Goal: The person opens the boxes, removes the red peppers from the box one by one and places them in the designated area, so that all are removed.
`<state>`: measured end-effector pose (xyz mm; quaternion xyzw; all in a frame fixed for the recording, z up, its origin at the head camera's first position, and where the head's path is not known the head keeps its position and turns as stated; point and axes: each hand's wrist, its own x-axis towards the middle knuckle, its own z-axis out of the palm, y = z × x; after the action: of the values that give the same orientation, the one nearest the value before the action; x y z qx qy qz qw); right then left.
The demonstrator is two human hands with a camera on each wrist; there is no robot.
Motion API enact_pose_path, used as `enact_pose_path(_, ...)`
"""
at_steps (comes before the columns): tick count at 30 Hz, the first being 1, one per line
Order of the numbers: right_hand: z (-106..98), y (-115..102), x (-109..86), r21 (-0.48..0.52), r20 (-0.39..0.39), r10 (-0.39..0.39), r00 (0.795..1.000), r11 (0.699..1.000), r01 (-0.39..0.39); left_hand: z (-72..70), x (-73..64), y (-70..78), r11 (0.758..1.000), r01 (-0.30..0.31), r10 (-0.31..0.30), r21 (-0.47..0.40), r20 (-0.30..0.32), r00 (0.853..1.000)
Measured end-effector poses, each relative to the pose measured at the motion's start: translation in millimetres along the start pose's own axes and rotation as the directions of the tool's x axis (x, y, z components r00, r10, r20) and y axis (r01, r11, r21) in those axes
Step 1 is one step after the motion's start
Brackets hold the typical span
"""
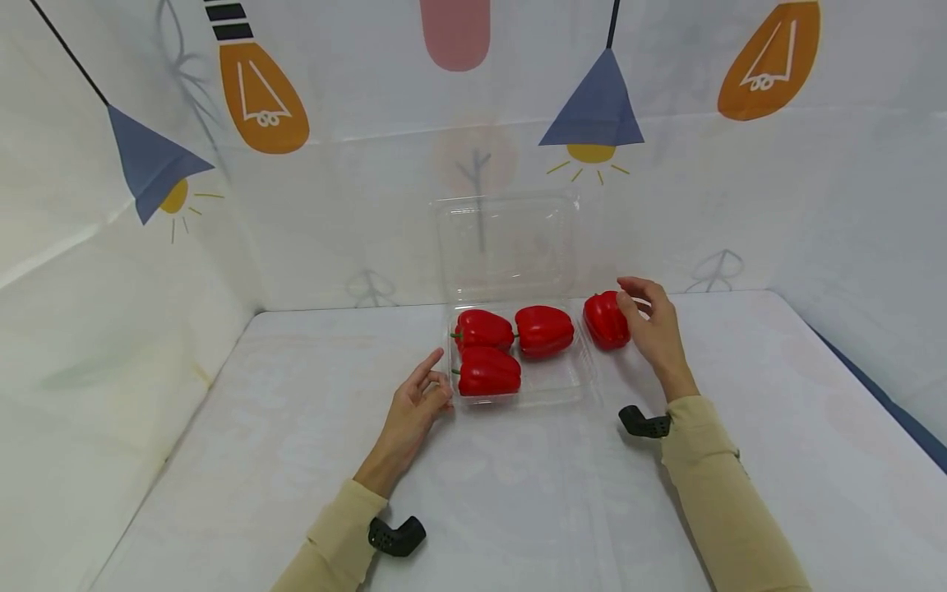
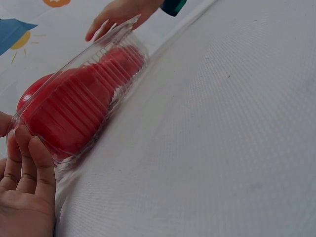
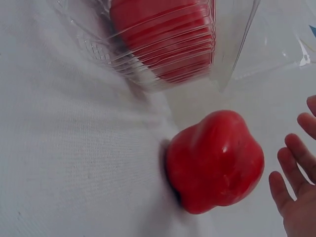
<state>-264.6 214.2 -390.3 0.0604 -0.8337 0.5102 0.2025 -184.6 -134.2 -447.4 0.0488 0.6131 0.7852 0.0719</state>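
Nearest the wearer, the left sleeve [image 1: 325, 543] and right sleeve [image 1: 732, 501] reach forward over the table [image 1: 481, 510], the left angled rightward and the right angled leftward. A black device [image 1: 397, 536] sits at the left cuff and another at the right.

The left hand [image 1: 409, 415] has its index finger extended forward and its fingertips at the near side of the box [image 1: 551, 380]. The left wrist view shows contact with the edge; whether thumb and fingers pinch it cannot be told.

The box stands just right of that hand. Inside are three red peppers: the front pepper [image 1: 488, 372] closest to the hand, the rear-left pepper [image 1: 484, 330] just beyond it, and the rear-right pepper [image 1: 545, 331] farther across. The fourth pepper [image 1: 607, 321] lies on the table outside the box, just left of the right hand. Judged by count, loading is mostly done: three in, one out, lid not closed.

The right hand [image 1: 654, 333] holds nothing. Its fingers are spread and loosely bent; the right wrist view shows them apart from the pepper.

Beyond both hands, the clear lid [image 1: 510, 251] stands raised at the box's far edge. Behind it is a white wall [image 1: 355, 189] printed with lamps.
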Motion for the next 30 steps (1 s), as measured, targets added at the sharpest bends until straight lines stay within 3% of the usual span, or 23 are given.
enact_pose_path(4, 2.1, 8.6, 2.9, -0.021, 0.022, -0.042, 0.999, 0.999, 0.042, 0.2, 0.0, -0.5, 1.000, -0.015, 0.015, -0.012, 0.006, 1.000)
enact_pose_path(10, 5.5, -0.2, 2.3, -0.042, 0.074, -0.095, 0.993, 0.994, 0.099, -0.1, 0.4, -1.2, 1.000, -0.010, 0.010, -0.003, -0.002, 1.000)
enact_pose_path(14, 7.8, -5.3, 1.0, -0.061, 0.152, -0.077, 0.985, 0.994, 0.087, -0.4, 0.5, -0.9, 1.000, -0.009, 0.009, -0.007, 0.003, 1.000)
enact_pose_path(19, 11.2, -4.6, -0.2, -0.088, 0.246, -0.062, 0.967, 0.992, 0.086, -0.2, 0.2, -0.9, 1.000, -0.014, 0.015, -0.021, 0.015, 1.000)
enact_pose_path(26, 21.0, -5.3, -1.5, -0.043, 0.306, -0.156, 0.939, 0.983, 0.177, -0.8, 0.1, -1.1, 1.000, -0.019, 0.020, -0.019, 0.019, 1.000)
enact_pose_path(30, 26.2, -6.9, -2.7, -0.054, 0.355, -0.164, 0.920, 0.979, 0.195, -0.9, 0.3, -0.8, 1.000, -0.018, 0.019, -0.019, 0.017, 1.000)
